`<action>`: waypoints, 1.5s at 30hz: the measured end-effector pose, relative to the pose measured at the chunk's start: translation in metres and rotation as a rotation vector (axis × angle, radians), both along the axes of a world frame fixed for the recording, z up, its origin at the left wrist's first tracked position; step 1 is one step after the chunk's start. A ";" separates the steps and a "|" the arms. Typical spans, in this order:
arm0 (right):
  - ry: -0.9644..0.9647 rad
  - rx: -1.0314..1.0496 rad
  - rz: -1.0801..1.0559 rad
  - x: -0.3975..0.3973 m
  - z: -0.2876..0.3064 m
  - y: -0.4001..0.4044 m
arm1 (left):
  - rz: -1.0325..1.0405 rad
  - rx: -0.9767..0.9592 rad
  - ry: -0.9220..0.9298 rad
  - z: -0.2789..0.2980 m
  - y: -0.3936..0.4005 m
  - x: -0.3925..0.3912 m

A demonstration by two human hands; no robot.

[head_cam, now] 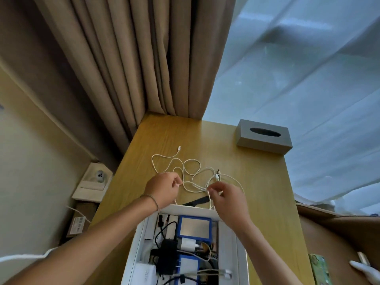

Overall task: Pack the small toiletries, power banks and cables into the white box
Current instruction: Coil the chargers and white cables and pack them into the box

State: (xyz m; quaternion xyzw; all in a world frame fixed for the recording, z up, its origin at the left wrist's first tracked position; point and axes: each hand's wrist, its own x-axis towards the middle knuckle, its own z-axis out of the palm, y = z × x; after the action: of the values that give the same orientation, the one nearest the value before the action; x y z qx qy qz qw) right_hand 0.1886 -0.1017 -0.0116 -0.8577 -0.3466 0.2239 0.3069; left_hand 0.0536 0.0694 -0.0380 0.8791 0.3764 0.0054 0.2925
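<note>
A long white cable (192, 171) lies in loose tangled loops on the wooden table (257, 182), just beyond the white box (135, 239). My left hand (162, 189) pinches the cable at its left side. My right hand (228, 197) pinches another part of it at the right, above the box's far rim. The open box holds two blue-edged power banks (194, 226), a white charger (190, 243), a black adapter (167, 256) and several cables. A black strap (195, 202) lies on the table between my hands.
A grey tissue box (265, 136) stands at the table's far right. Beige curtains (133, 58) hang behind the table and a sheer curtain at the right. A wall socket (99, 175) sits left of the table. A patterned object (318, 268) lies at the table's near right edge.
</note>
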 end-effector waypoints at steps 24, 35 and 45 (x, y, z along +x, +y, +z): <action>0.192 0.025 0.064 0.035 -0.035 0.009 | 0.142 -0.555 0.149 -0.051 0.033 0.046; 0.209 0.349 0.062 0.002 0.011 0.000 | 0.115 -0.593 -0.508 0.061 -0.036 0.033; 0.452 0.594 0.082 -0.017 0.038 0.033 | 0.239 -1.182 -1.202 0.150 -0.049 0.028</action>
State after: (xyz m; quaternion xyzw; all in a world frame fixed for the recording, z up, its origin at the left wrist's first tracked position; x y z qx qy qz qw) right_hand 0.1712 -0.0690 0.0262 -0.6456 -0.3541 0.3096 0.6017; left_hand 0.0816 0.0208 0.1121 0.3838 0.1883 0.3047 0.8511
